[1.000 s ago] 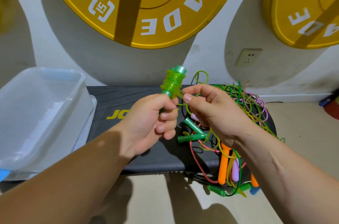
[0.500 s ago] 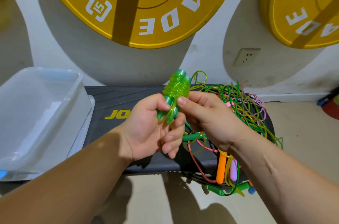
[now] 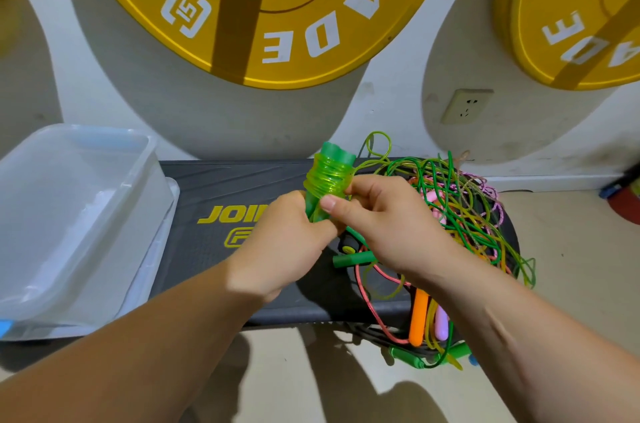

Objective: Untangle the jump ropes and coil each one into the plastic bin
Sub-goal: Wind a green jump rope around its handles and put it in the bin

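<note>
Since a second ago my right hand (image 3: 391,232) has closed onto the green handle (image 3: 337,149) (rope (image 3: 329,176) wound round it), thumb pinching it; left hand (image 3: 280,249) fingers grip its lower end, above the worktop (image 3: 221,180), beside the tangle (image 3: 460,214); bin (image 3: 86,225) at left

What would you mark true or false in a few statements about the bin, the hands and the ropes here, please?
1. The plastic bin already holds a coiled rope. False: no rope shows in it.
2. The left hand and the right hand both hold the green wound rope. True.
3. The rope tangle lies inside the bin. False: it lies on the black bench, right of the hands.
4. An orange handle hangs over the bench's near edge. True.
</note>
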